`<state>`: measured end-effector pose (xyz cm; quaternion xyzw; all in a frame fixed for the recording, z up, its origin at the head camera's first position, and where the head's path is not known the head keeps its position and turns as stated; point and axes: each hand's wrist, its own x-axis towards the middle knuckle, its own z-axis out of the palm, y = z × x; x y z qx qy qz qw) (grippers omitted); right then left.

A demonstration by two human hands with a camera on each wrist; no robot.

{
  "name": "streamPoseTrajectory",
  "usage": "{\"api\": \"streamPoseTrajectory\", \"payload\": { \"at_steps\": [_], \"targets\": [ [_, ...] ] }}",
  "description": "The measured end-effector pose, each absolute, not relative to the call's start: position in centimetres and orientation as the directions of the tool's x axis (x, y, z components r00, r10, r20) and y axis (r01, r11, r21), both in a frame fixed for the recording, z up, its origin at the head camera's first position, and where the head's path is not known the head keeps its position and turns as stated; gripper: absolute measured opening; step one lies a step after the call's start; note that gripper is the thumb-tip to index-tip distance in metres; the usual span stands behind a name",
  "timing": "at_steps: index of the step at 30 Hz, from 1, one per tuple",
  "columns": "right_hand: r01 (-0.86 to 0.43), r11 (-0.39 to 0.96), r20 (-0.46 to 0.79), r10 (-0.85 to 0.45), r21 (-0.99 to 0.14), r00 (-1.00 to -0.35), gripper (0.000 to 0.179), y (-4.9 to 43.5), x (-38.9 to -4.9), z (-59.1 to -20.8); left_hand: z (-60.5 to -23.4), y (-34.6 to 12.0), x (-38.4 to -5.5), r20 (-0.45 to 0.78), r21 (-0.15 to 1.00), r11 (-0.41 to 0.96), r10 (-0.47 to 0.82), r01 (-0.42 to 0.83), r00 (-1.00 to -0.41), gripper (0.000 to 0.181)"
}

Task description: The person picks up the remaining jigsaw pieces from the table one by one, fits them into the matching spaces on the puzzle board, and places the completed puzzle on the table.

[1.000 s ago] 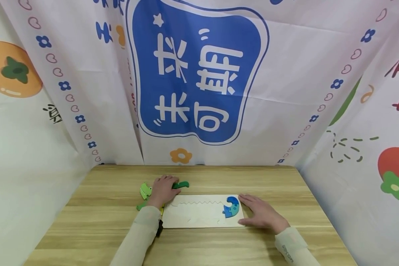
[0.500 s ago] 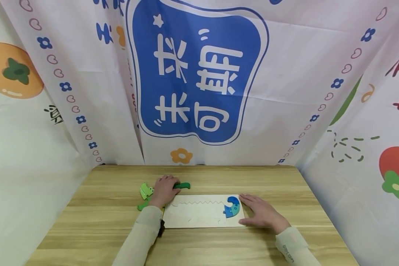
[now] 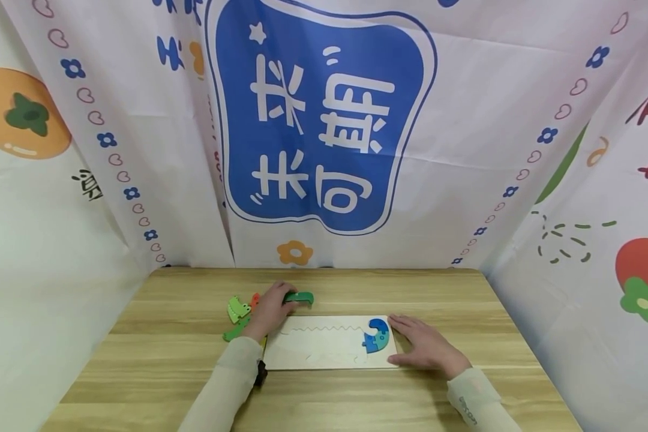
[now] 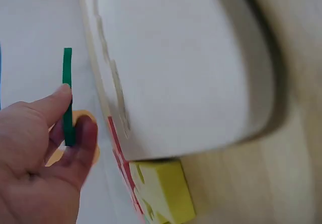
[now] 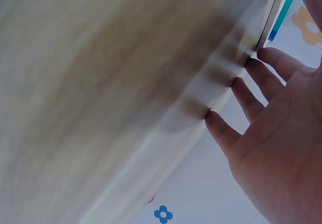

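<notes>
Between the thumb and fingers of my left hand is a dark green wooden puzzle piece, raised just beyond the board's far edge. Its thin side shows in the left wrist view. A pale wooden puzzle board lies at the middle of the table, with joined blue and teal puzzle pieces at its right end. My right hand rests against that end, fingers spread, thumb by the near corner. In the right wrist view, its fingertips touch the tabletop or the board's edge; blur hides which.
Left of the board lie a light green crocodile-head piece, a green piece and an orange-red piece. A yellow piece sits by the board's left end. Printed cloth hangs behind the wooden table.
My left hand has lifted the dark green puzzle piece and shifted slightly to the right, uncovering the orange-red piece. My right hand and the board have stayed in place.
</notes>
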<state>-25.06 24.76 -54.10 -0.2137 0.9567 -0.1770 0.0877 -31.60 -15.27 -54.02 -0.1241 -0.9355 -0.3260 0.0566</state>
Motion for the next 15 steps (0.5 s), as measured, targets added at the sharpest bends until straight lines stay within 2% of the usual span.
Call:
{"api": "streamPoseTrajectory", "payload": {
  "at_steps": [4,9,12,15],
  "targets": [
    [-0.371,0.846,-0.103,-0.438,-0.382,-0.893,0.097,24.6,-25.1,-54.1,-53.8,-15.4,-31.2,0.189,0.737,0.628,0.161,0.249,-0.969,0.030],
    [-0.371,0.846,-0.105,-0.439,-0.384,-0.892,0.096,24.5,-25.1,-54.1,-53.6,-15.9,-30.9,0.168,0.899,0.395,0.092,0.191,-0.981,0.040],
    [-0.374,0.843,-0.101,-0.442,-0.387,-0.891,0.096,24.5,-25.1,-54.1,-53.1,-16.3,-30.7,0.162,0.940,0.294,0.061,0.172,-0.985,0.040],
    [-0.376,0.842,-0.098,-0.444,-0.388,-0.891,0.096,24.6,-25.1,-54.1,-52.8,-16.7,-30.6,0.154,0.953,0.257,0.046,0.160,-0.987,0.038]
  ]
}}
